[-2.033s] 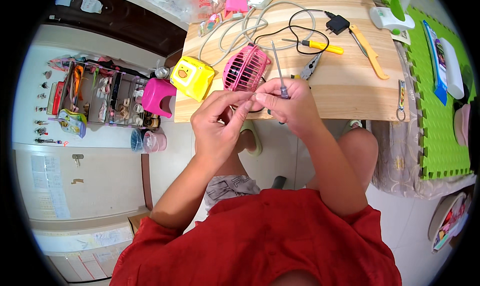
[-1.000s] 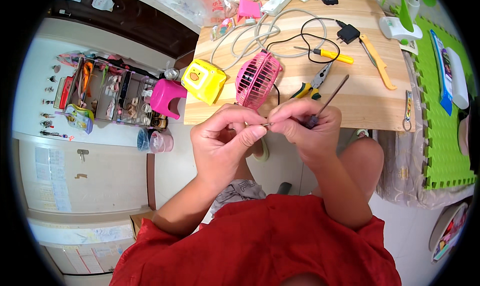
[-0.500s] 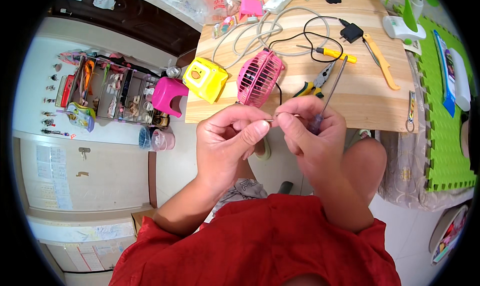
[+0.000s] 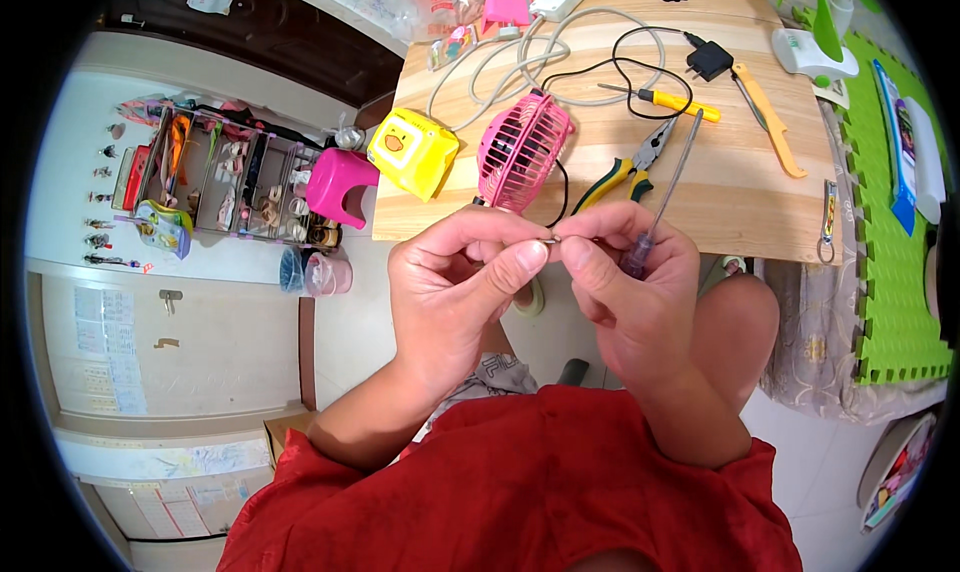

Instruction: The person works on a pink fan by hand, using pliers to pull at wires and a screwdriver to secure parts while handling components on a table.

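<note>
- Screw (image 4: 551, 239), tiny and metal, sits pinched between the fingertips of both hands, held in the air just in front of the wooden table (image 4: 720, 187) edge.
- Left hand (image 4: 455, 292) nips it with thumb and forefinger.
- Right hand (image 4: 630, 292) meets it from the other side, and also grasps a screwdriver (image 4: 660, 202) with a clear handle, shaft pointing up over the table.
- Pink mini fan (image 4: 522, 150), yellow box (image 4: 412, 152) and pliers (image 4: 625, 172) lie just beyond.
</note>
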{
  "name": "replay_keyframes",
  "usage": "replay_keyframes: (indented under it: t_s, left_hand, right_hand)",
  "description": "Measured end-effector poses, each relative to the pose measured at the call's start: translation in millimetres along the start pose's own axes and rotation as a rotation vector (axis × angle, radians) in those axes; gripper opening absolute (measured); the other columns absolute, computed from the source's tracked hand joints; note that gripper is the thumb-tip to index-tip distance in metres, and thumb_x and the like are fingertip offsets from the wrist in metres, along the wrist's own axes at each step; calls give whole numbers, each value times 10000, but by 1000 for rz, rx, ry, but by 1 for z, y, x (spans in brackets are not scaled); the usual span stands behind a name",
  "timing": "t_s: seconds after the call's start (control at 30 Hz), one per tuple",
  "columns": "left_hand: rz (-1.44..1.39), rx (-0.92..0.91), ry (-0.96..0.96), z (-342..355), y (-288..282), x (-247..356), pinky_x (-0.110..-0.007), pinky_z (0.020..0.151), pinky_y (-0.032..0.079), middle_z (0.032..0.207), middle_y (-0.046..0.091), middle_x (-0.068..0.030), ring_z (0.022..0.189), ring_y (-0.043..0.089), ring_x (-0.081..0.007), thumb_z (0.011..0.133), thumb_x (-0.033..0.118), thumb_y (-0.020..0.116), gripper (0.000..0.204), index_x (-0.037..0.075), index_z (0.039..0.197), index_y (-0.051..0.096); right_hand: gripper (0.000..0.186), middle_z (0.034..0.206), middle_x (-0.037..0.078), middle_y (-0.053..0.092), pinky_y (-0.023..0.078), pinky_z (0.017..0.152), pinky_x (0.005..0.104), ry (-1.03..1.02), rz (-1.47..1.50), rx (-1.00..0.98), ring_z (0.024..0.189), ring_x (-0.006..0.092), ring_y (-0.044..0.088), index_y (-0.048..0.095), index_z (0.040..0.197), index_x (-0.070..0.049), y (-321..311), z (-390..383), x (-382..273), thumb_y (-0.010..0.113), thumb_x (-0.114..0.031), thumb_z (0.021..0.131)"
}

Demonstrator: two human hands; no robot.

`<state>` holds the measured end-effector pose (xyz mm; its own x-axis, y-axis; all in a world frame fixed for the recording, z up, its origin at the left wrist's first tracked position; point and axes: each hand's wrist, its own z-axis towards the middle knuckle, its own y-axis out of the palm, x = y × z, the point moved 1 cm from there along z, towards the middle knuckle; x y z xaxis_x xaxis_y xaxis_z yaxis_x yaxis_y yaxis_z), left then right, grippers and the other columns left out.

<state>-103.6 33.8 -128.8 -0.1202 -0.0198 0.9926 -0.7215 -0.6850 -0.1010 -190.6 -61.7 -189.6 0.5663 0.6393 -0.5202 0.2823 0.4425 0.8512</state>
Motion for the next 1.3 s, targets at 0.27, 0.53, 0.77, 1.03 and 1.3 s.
replay_keyframes:
  t_s: [0.27, 0.53, 0.77, 1.03, 1.3]
  left_hand:
    - [7, 20, -5, -2, 2, 1, -181, 480, 376, 618, 531, 21, 518, 441, -32, 832, 46, 685, 111, -17, 920, 658]
    - [-83, 27, 13, -4, 1, -6, -188, 489, 352, 667, 540, 5, 533, 419, -34, 815, 16, 688, 117, -11, 927, 667]
    - [-216, -7, -12, -5, 2, -12, -189, 498, 327, 736, 549, -4, 559, 406, -37, 808, -5, 684, 107, -8, 914, 668]
    - [-205, -19, 98, -5, 3, -13, -192, 557, 422, 829, 594, -48, 611, 483, -60, 778, -29, 708, 130, -16, 896, 655]
    - [-167, -16, 112, -5, 2, -14, -189, 551, 426, 832, 592, -45, 617, 491, -50, 797, -8, 701, 123, -10, 900, 633]
  right_hand:
    - [71, 739, -7, 620, 326, 480, 158, 30, -22, -9, 556, -11, 439, 639, 883, -4, 0, 0, 0, 664, 5, 817]
    - [124, 757, -9, 609, 310, 512, 140, -169, -117, 23, 606, -12, 444, 634, 915, 19, 2, 1, 9, 672, 38, 799]
    - [117, 786, -7, 628, 276, 491, 146, -278, -256, 21, 585, -21, 416, 663, 902, 23, -1, -3, 9, 661, 63, 791]
    - [92, 801, 2, 643, 275, 492, 149, -339, -289, 32, 590, -17, 416, 665, 881, 18, -1, -3, 10, 653, 61, 801]
    - [100, 846, -2, 622, 263, 479, 161, -425, -405, 19, 563, -11, 379, 666, 848, -10, -1, -2, 8, 676, 57, 774]
